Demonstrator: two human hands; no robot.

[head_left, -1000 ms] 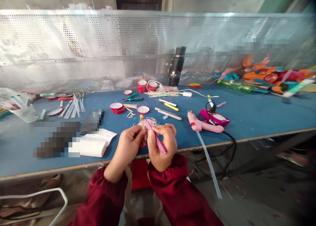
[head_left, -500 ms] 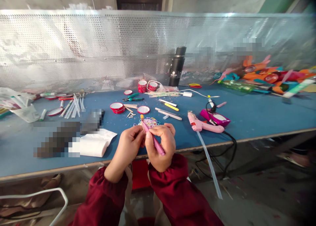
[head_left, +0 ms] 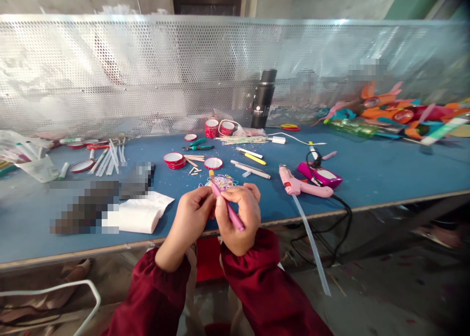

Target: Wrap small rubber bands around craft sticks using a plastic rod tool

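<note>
My right hand (head_left: 240,213) is closed round a slim pink marker (head_left: 232,212), its yellow tip (head_left: 211,174) pointing away from me. Close against the marker's upper part, my left hand (head_left: 194,210) pinches thumb and forefinger together; whatever lies between them is hidden. Just beyond my fingertips is a loose pile of small coloured bands (head_left: 224,181), partly covered by the hands. Behind that pile sits a round red-rimmed white lid (head_left: 213,164). Short pale wooden sticks (head_left: 194,170) lie to its left, beside a stack of red-rimmed lids (head_left: 174,161).
On the right, a pink glue gun (head_left: 303,187) has its clear stick hanging over the table edge. White paper (head_left: 141,216) lies left of my hands. Pens (head_left: 253,168), pliers (head_left: 198,145) and a black flask (head_left: 263,101) stand or lie farther back. A cup of markers (head_left: 38,168) is far left.
</note>
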